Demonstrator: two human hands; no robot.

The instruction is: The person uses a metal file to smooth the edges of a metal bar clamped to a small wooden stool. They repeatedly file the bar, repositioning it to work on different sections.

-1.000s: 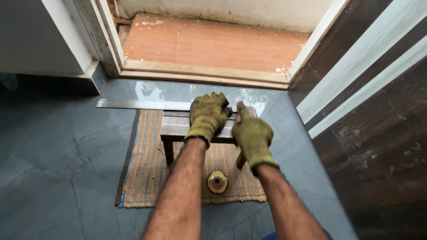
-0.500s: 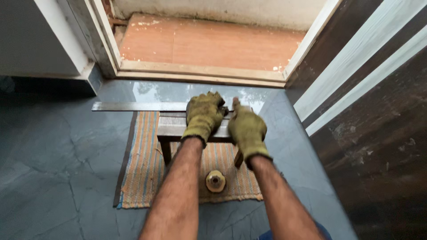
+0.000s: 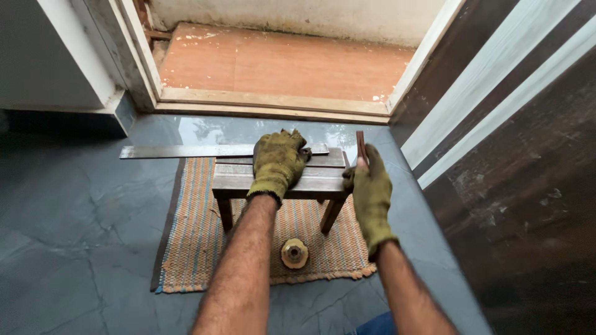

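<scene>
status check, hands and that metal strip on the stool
Left hand flat on metal strip across wooden stool. Right hand grips thin rod, upright. Brass fitting on mat below.

No packages, labels, signs or screens appear anywhere here.

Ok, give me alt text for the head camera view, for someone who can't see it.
Two gloved hands work over a small wooden stool on a striped mat: the left hand presses flat on a long metal ruler across the stool, and the right hand holds a thin brown stick upright. A small round brass piece lies on the mat, before an open doorway.
</scene>
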